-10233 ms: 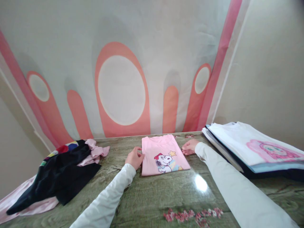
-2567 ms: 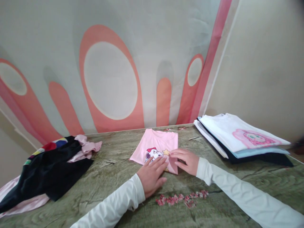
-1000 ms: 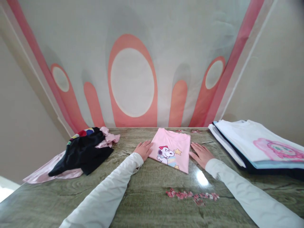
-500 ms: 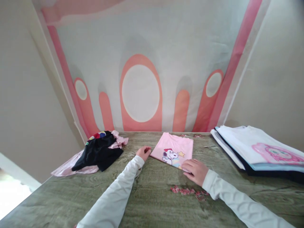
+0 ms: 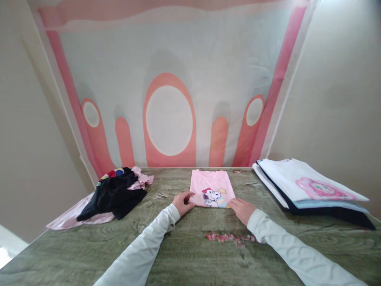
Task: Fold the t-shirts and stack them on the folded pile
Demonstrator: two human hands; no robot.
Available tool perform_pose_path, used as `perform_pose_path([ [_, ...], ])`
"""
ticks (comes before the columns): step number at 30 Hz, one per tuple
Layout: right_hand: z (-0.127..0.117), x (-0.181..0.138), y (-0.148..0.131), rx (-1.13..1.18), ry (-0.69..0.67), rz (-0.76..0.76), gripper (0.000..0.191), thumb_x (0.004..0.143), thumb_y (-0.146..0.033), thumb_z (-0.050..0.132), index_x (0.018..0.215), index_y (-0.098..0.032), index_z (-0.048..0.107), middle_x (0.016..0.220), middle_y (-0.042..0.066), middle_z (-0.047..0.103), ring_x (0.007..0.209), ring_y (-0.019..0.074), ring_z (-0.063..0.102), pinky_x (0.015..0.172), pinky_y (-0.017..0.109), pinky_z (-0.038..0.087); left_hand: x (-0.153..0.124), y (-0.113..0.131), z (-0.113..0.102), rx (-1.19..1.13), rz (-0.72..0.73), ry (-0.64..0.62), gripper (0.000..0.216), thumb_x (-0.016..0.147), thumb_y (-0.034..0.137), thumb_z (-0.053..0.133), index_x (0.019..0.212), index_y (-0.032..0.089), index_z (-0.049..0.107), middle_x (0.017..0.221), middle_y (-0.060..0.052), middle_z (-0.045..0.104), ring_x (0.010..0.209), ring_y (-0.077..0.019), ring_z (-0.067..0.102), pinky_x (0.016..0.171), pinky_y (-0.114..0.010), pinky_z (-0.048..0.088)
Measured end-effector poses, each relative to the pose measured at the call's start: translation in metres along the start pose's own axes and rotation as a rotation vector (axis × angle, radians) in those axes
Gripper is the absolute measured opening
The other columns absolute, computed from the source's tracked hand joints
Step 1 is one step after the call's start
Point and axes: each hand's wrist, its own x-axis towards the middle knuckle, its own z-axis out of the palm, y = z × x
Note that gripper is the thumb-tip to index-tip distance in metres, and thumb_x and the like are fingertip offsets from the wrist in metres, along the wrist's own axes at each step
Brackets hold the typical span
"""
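Note:
A pink T-shirt (image 5: 196, 183), folded into a neat rectangle, lies flat near the far edge of the table. Its front carries a cartoon dog with a red bow and a yellow star. My left hand (image 5: 182, 203) pinches the shirt's near left corner between thumb and fingers. At the near right corner, my right hand (image 5: 242, 209) has its fingers closed over the shirt's edge; its thumb is mostly hidden.
To the left lies a crumpled black garment (image 5: 114, 198) over pink cloth (image 5: 68, 215). A stack of folded shirts, with a white T-shirt (image 5: 285, 178) on top, sits at the right. The wood-patterned table (image 5: 190, 254) meets a decorated wall (image 5: 125, 59) behind.
The pink T-shirt has turned from a slant to nearly square with the table's far edge. My left hand has come onto its near left corner. The view has shifted slightly right.

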Motion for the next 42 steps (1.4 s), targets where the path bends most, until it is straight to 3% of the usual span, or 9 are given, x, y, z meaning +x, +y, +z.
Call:
perform_pose_path([
  [8, 0.003, -0.019, 0.031, -0.007, 0.021, 0.033, 0.029, 0.08, -0.003, 0.039, 0.089, -0.019, 0.062, 0.089, 0.006, 0.06, 0.087, 0.0174, 0.054, 0.076, 0.027, 0.043, -0.019, 0.033, 0.016, -0.002, 0.007, -0.153, 0.039, 0.062, 0.023, 0.062, 0.1, 0.017, 0.062, 0.072, 0.0, 0.061, 0.064, -0.0128, 0.053, 0.066, -0.023, 0.043],
  [16, 0.016, -0.041, 0.057, -0.03, 0.143, 0.081, 0.031, 0.08, -0.004, 0.041, 0.086, -0.021, 0.067, 0.084, 0.005, 0.061, 0.08, 0.0164, 0.057, 0.072, 0.027, 0.044, -0.042, 0.057, 0.023, -0.038, 0.035, -0.286, 0.035, 0.063, 0.021, 0.061, 0.098, 0.019, 0.065, 0.088, -0.002, 0.064, 0.07, -0.013, 0.055, 0.07, -0.023, 0.043],
  [19, 0.016, -0.042, 0.058, -0.04, 0.145, 0.081, 0.032, 0.08, -0.004, 0.041, 0.085, -0.021, 0.067, 0.084, 0.006, 0.062, 0.08, 0.0168, 0.057, 0.072, 0.028, 0.045, -0.048, 0.06, 0.022, -0.051, 0.05, -0.283, 0.035, 0.063, 0.021, 0.062, 0.099, 0.02, 0.065, 0.09, -0.002, 0.064, 0.076, -0.015, 0.056, 0.074, -0.025, 0.042],
  [23, 0.016, -0.043, 0.056, -0.024, 0.129, 0.098, 0.032, 0.079, -0.004, 0.04, 0.087, -0.02, 0.067, 0.087, 0.007, 0.062, 0.082, 0.0173, 0.057, 0.075, 0.029, 0.045, -0.059, 0.064, 0.021, -0.148, 0.011, -0.221, 0.053, 0.059, 0.029, 0.07, 0.11, 0.02, 0.059, 0.099, -0.005, 0.062, 0.089, -0.0194, 0.055, 0.082, -0.028, 0.041],
  [27, 0.018, -0.045, 0.054, 0.028, 0.185, 0.136, 0.036, 0.075, -0.001, 0.038, 0.091, -0.017, 0.066, 0.1, 0.01, 0.06, 0.092, 0.0194, 0.055, 0.084, 0.033, 0.044, -0.062, 0.068, 0.022, -0.316, -0.119, -0.203, 0.045, 0.073, 0.038, 0.057, 0.112, 0.014, 0.058, 0.087, -0.005, 0.064, 0.079, -0.0171, 0.057, 0.074, -0.027, 0.043],
  [30, 0.02, -0.045, 0.052, 0.081, 0.239, 0.099, 0.046, 0.072, 0.001, 0.035, 0.106, -0.015, 0.06, 0.116, 0.011, 0.054, 0.106, 0.0214, 0.049, 0.09, 0.037, 0.041, -0.06, 0.071, 0.024, -0.413, -0.168, -0.169, 0.042, 0.076, 0.035, 0.054, 0.109, 0.009, 0.058, 0.088, -0.007, 0.063, 0.079, -0.0165, 0.057, 0.075, -0.026, 0.044],
  [35, 0.033, -0.044, 0.051, 0.192, 0.23, -0.065, 0.058, 0.07, 0.002, 0.031, 0.12, -0.018, 0.051, 0.123, 0.007, 0.052, 0.113, 0.0181, 0.046, 0.095, 0.037, 0.04, -0.058, 0.078, 0.024, -0.316, -0.155, -0.127, 0.037, 0.073, 0.029, 0.056, 0.105, 0.01, 0.061, 0.079, -0.005, 0.062, 0.074, -0.0155, 0.056, 0.073, -0.026, 0.044],
  [42, 0.048, -0.043, 0.056, 0.197, 0.238, -0.07, 0.056, 0.068, 0.001, 0.032, 0.117, -0.014, 0.054, 0.122, 0.009, 0.053, 0.114, 0.0183, 0.046, 0.097, 0.037, 0.04, -0.06, 0.077, 0.026, -0.109, -0.108, -0.145, 0.024, 0.075, 0.026, 0.054, 0.095, 0.022, 0.066, 0.087, -0.002, 0.066, 0.081, -0.0164, 0.057, 0.078, -0.027, 0.041],
])
